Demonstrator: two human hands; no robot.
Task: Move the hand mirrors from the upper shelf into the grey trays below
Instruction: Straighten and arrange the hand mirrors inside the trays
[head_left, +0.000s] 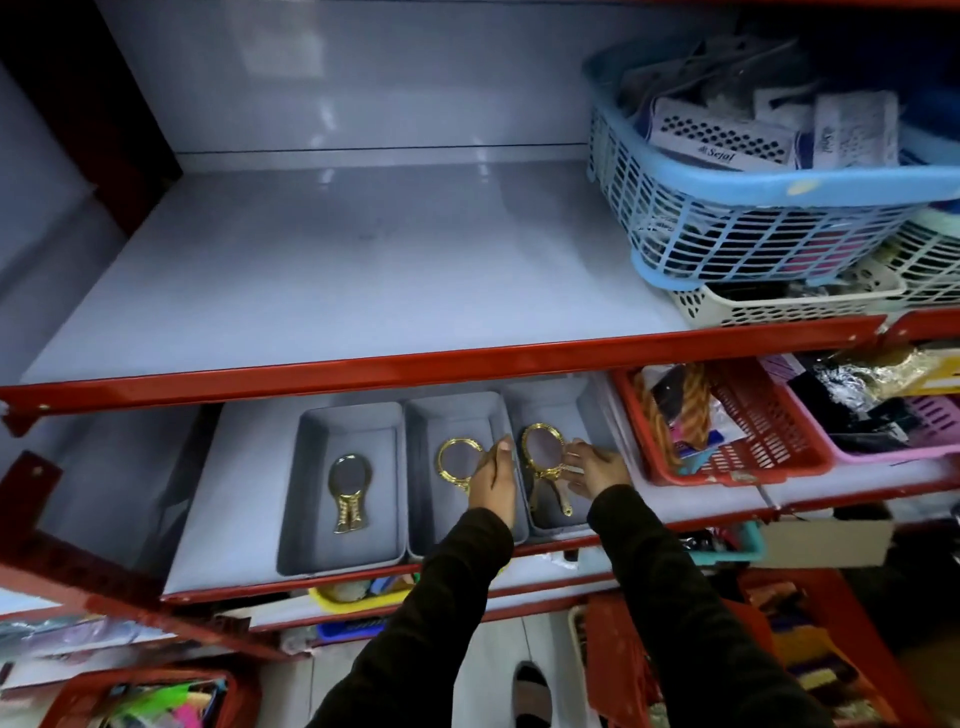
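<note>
Three grey trays stand side by side on the lower shelf: left tray (291, 519), middle tray (423, 499) and right tray (584, 410). A gold-framed hand mirror (349, 480) lies flat in the left tray. My left hand (493, 486) reaches into the middle tray and grips a second gold mirror (457, 460) at its handle. In the right tray a third gold mirror (542, 448) sits tilted, and the fingertips of my right hand (597, 470) hold its right rim. The upper shelf (363, 270) carries no mirrors.
A blue basket (753, 228) of packets sits on a white basket (779, 306) at the upper shelf's right end. A red basket (748, 441) and a pink one (914, 431) stand right of the trays. Red shelf edges (441, 364) frame the openings, with more bins below.
</note>
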